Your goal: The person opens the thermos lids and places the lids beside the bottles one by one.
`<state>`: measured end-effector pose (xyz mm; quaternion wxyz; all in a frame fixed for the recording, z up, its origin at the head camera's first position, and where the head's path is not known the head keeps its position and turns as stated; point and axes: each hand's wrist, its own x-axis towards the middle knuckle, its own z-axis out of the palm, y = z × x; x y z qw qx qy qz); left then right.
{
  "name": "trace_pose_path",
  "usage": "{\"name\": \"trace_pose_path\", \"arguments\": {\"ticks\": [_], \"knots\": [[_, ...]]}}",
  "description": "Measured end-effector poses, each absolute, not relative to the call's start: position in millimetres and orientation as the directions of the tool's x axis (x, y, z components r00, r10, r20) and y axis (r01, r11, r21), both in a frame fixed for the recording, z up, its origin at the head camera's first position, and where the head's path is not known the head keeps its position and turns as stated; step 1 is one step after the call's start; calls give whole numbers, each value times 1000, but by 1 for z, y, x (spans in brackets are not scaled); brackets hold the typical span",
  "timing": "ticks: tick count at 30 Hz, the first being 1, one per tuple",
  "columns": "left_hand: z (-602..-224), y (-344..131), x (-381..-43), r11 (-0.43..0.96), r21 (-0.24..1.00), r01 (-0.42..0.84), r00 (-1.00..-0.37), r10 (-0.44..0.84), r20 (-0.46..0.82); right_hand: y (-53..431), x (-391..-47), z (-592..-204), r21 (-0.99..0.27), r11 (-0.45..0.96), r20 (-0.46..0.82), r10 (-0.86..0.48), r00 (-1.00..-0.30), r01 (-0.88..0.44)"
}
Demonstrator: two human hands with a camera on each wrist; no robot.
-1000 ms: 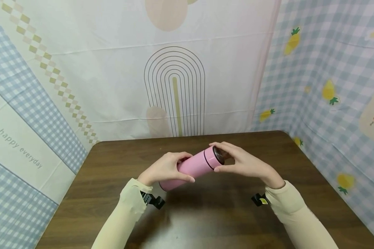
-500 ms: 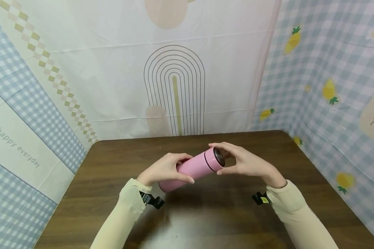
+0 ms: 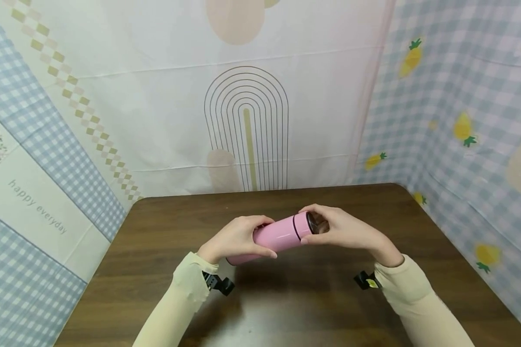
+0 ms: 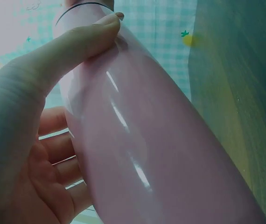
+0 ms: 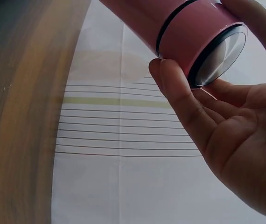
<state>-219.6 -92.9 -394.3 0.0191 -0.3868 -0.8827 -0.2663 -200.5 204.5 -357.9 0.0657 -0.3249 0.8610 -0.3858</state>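
A glossy pink thermos bottle (image 3: 280, 237) is held tilted over the table, its capped end up and to the right. My left hand (image 3: 236, 237) grips its body, thumb along the near side, the other fingers curled behind, as the left wrist view shows on the bottle (image 4: 137, 126). With thumb and fingers my right hand (image 3: 347, 229) holds the pink cap (image 3: 304, 225), which has a dark ring at its seam. In the right wrist view the cap's round metal top (image 5: 221, 58) faces the palm, with fingertips around its side.
The dark brown wooden table (image 3: 295, 308) lies under both hands. A white printed cloth (image 3: 169, 120) hangs behind it, and blue checked cloth (image 3: 443, 159) covers the right side. Each wrist wears a black strap with a small camera (image 3: 227, 286).
The bottle has tipped closer to level and shifted slightly right with both hands. My right fingers have turned on the cap, hiding more of its metal top in the head view.
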Motion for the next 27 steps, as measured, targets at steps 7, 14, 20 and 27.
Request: {"name": "trace_pose_path", "arguments": {"ticks": [7, 14, 20, 27], "knots": [[-394, -93, -222, 539, 470, 699, -687, 689, 232, 205, -199, -359, -709, 430, 184, -653, -735, -559], [-397, -95, -223, 537, 491, 686, -690, 694, 206, 205, -201, -360, -685, 410, 199, -690, -696, -602], [-395, -95, -223, 539, 478, 693, -686, 697, 209, 204, -199, -360, -747, 423, 181, -613, -769, -513], [-390, -95, -222, 554, 464, 691, -696, 683, 220, 202, -198, -361, -655, 583, 139, -533, -835, -481]]}}
